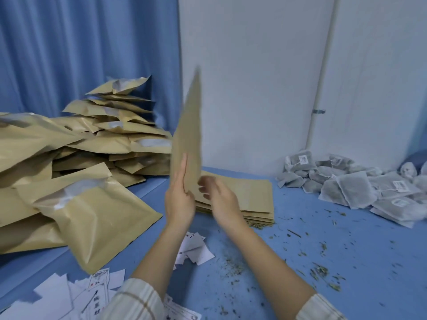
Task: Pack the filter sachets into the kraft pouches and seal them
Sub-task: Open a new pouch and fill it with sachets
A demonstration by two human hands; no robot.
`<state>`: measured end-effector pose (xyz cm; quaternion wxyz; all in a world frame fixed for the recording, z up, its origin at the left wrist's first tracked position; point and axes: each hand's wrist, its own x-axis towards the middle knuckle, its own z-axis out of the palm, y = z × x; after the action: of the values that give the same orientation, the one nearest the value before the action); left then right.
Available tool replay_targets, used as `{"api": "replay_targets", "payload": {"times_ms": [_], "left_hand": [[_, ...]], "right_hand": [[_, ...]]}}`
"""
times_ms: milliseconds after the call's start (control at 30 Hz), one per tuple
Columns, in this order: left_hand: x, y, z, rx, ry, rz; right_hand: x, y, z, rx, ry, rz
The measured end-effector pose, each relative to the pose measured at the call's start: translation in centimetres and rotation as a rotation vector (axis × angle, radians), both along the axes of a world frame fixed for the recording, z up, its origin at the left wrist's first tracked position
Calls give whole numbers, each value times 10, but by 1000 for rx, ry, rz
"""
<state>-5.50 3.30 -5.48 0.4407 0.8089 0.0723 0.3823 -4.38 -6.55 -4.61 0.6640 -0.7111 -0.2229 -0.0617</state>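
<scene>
An empty kraft pouch (188,135) is held upright above the blue counter (323,262), its long axis running near vertical with the top tilted slightly right, one narrow end pointing up toward the white wall (254,65). Its lower edge is gripped by the left hand (179,199), the fingers laid straight along the near face and the thumb hidden behind. The right hand (219,195) is seen blurred just beside the pouch's bottom corner, fingers curled; whether its grip has hold of the pouch cannot be told. Directly behind the hands, a flat stack of unfilled pouches (251,199) is laid on the counter, its long side running left to right. To the left, the counter is crowded by a high heap of filled pouches (80,169), backed by a blue curtain (80,42). At the far right, filter sachets (351,188) are piled against the wall. Open counter is left between stack and sachets and in front of them, strewn with loose herb crumbs (321,271). Printed paper slips (194,248) are scattered near the front edge, under the forearms.
</scene>
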Motion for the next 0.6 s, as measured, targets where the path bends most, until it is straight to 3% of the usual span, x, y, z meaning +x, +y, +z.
{"api": "replay_targets", "payload": {"times_ms": [100,167,333,400,533,600], "left_hand": [[-18,13,1,421,89,189],[-31,22,-3,617,215,331],[-52,39,-29,792,308,371],[-55,43,-37,821,439,333],[-60,43,-48,963,736,92],[-61,42,-45,843,841,-88]], "right_hand": [[-3,-14,25,504,373,72],[-4,-29,31,613,464,79],[-14,-49,19,524,440,-38],[-16,-50,8,516,486,-93],[-14,-52,-10,513,639,-118],[-13,-54,-16,528,680,-112]]}}
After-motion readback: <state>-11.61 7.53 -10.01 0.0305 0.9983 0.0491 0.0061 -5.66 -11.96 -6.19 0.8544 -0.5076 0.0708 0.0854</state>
